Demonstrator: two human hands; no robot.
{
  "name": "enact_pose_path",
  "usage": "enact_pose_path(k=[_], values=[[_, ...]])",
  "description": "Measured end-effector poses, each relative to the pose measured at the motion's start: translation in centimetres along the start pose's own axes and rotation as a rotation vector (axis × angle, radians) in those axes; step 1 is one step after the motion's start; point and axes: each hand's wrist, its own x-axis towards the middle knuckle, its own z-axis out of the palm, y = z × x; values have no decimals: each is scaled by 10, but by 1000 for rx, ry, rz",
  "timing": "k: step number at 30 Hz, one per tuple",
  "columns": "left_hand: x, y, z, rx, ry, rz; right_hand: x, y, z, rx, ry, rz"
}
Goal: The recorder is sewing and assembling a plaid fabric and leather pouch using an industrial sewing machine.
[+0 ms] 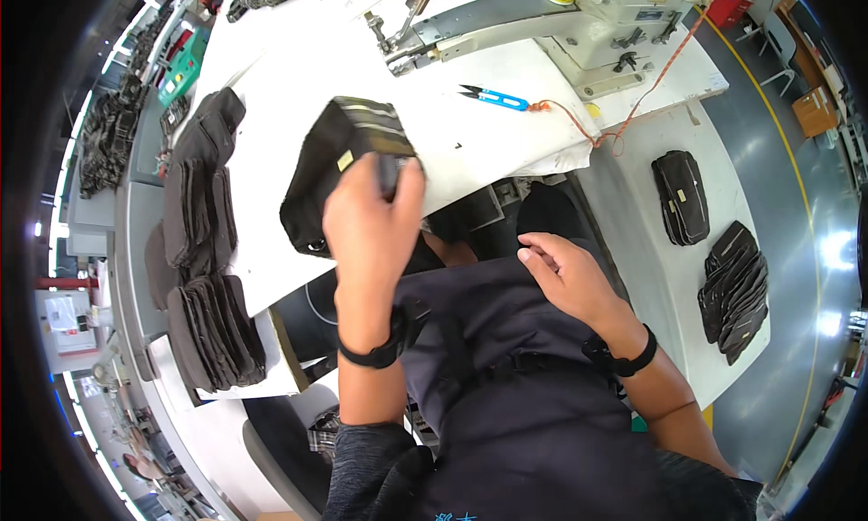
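Observation:
My left hand [372, 215] is closed, its fingers pinched on a dark fabric piece [325, 168] that lies on the white sewing table. The piece has lighter stripes along its far edge and a small pale label beside my fingers. A dark bit shows between thumb and fingers, too blurred to tell if it is a fold of that piece. My right hand [571, 281] hovers above my lap near the table's front edge, loosely bent with thumb and forefinger apart and nothing visible in it. Blue thread snips [495, 98] on an orange cord lie farther right on the table.
A sewing machine [579, 46] stands at the back right. Stacks of dark fabric pieces [212, 331] line the table's left side. On the white side surface [633, 195] at right lie a dark bundle [680, 198] and a fanned pile [734, 290].

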Motion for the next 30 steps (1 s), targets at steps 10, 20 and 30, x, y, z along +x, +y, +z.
enact_pose_path(k=[10, 20, 30], values=[[-39, -27, -69, -1276, 173, -312, 5, -8, 16, 46, -120, -50], [-52, -61, -68, -1668, 83, -307, 14, -9, 25, 20, -195, -19], [-48, -73, -64, -1843, 21, -337, 13, -14, 28, -98, -291, -69]])
